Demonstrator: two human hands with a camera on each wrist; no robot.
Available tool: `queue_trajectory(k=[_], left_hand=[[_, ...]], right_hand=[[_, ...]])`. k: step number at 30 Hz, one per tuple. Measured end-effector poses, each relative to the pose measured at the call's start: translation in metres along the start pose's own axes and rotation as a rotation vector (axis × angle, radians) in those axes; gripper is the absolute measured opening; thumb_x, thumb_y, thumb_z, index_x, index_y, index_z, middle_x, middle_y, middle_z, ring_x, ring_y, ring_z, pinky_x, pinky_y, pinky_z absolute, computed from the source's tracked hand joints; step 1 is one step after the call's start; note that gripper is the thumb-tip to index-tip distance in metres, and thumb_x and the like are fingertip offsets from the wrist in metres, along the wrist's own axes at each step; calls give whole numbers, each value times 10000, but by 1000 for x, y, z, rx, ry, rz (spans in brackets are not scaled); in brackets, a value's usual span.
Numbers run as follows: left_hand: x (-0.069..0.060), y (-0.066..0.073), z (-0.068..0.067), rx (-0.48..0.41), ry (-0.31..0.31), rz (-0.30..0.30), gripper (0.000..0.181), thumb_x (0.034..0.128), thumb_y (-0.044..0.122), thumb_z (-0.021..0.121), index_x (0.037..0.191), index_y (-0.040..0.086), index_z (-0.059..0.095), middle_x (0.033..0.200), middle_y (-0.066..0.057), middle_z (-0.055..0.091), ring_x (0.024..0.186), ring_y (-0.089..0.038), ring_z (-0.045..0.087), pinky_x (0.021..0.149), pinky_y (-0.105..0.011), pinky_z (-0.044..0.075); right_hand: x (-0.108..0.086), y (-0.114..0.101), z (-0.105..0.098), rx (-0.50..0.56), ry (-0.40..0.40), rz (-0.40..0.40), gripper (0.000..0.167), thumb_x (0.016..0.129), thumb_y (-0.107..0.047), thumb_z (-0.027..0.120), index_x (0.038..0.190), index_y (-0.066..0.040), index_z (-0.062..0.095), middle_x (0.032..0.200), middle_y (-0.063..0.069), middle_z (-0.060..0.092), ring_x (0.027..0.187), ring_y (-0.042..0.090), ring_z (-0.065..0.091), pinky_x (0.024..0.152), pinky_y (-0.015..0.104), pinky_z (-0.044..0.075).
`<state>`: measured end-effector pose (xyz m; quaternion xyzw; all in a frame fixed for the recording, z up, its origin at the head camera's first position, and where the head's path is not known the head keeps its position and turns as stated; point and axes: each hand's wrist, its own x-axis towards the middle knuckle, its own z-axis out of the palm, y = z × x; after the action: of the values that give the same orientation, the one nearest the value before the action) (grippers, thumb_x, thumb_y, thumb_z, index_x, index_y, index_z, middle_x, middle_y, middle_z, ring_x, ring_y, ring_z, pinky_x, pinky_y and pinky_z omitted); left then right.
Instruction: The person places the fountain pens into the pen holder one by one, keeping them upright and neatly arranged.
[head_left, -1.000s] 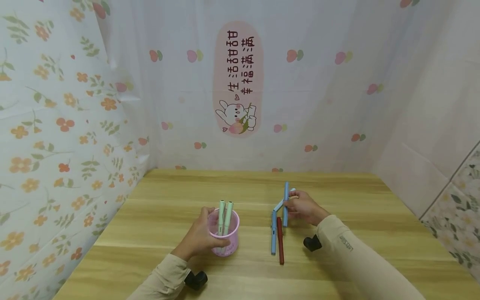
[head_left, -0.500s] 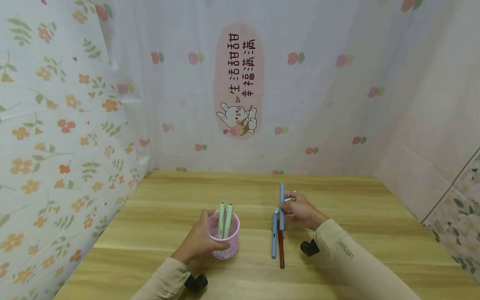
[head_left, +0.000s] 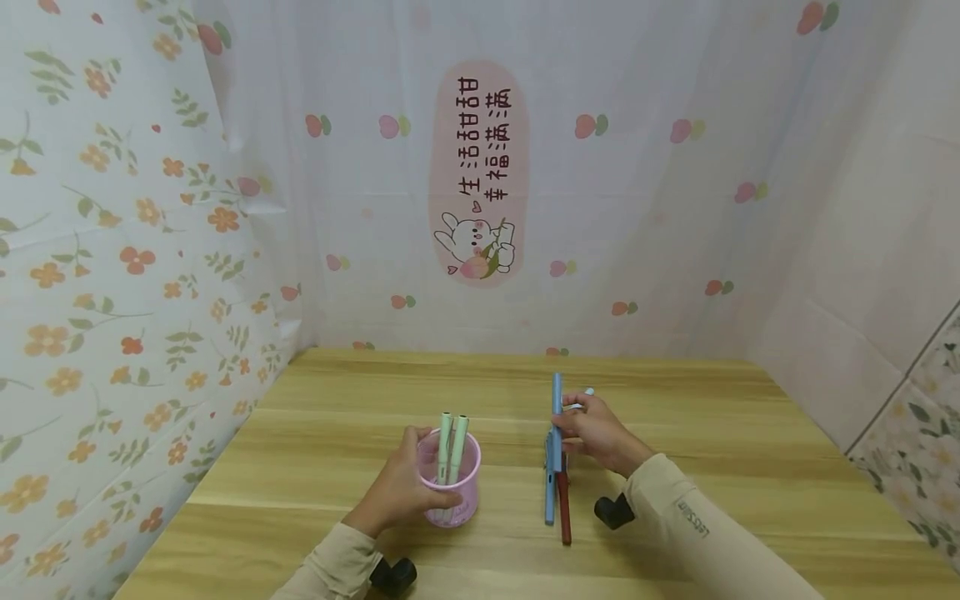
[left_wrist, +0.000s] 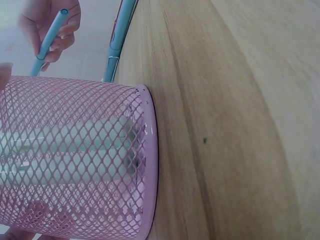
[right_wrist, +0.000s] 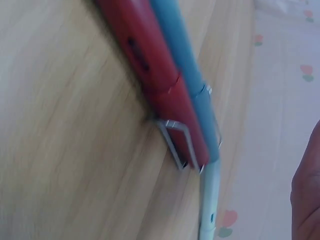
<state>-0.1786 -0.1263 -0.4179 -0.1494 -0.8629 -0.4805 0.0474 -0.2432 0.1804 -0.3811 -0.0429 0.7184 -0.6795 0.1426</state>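
Observation:
My left hand (head_left: 401,487) grips a pink mesh pen holder (head_left: 467,498), thumb across the near side and fingers round the far left. Two pale green pens (head_left: 458,450) stand in it. My right hand (head_left: 603,437) pinches a blue pen (head_left: 557,400) upright above the pens on the table. Below it lie another blue pen (head_left: 550,504) and a dark red pen (head_left: 566,517), side by side. A pale blue pen (right_wrist: 211,195) meets their clip ends in the right wrist view; in the head view my right hand mostly hides it.
The wood-grain table (head_left: 315,433) reaches back to a printed white curtain (head_left: 637,208). A floral curtain (head_left: 135,333) hangs along the left side. Black wrist cameras (head_left: 615,511) sit at both cuffs, low over the table.
The right hand has moved left with the blue pen, which now overlaps the lying blue pen in view. The left hand keeps its grip on the pen holder. The head view tilts slightly upward.

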Motion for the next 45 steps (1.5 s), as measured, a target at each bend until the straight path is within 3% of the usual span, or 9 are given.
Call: queue_trajectory(k=[10,17,31,45], left_hand=[[-5,-2,2,-18,-17,-6,962,544,199,946,1280,-5,361,1268,-287,503,1088,-408,546,895,-553,473],[-1,0,-2,-28,-13,-19,969,561,204,946,1293,-8,347,1284,-275,503,1099,-390,547,896,-534,475],[9,2,-8,-9,-4,-30,975,573,176,944,1315,-10,340,1272,-279,507,1100,-375,548,914,-516,467],[2,-1,-2,-14,-23,-60,978,566,176,947,1312,-9,341,1275,-284,509,1098,-378,551,911,-516,471]], right_hand=[[-13,2,15,22,-5,-9,338,965,-36,551,1235,23,356,936,48,524,778,151,573,672,297,533],[-11,-4,27,43,-4,-43,367,974,-27,536,1279,54,351,982,79,515,799,140,581,701,295,544],[-7,-21,50,177,-50,-123,291,971,15,525,1210,52,362,852,32,550,773,142,598,741,305,554],[-13,-14,67,245,-26,-122,244,968,19,536,1161,15,386,821,13,575,771,131,639,734,275,559]])
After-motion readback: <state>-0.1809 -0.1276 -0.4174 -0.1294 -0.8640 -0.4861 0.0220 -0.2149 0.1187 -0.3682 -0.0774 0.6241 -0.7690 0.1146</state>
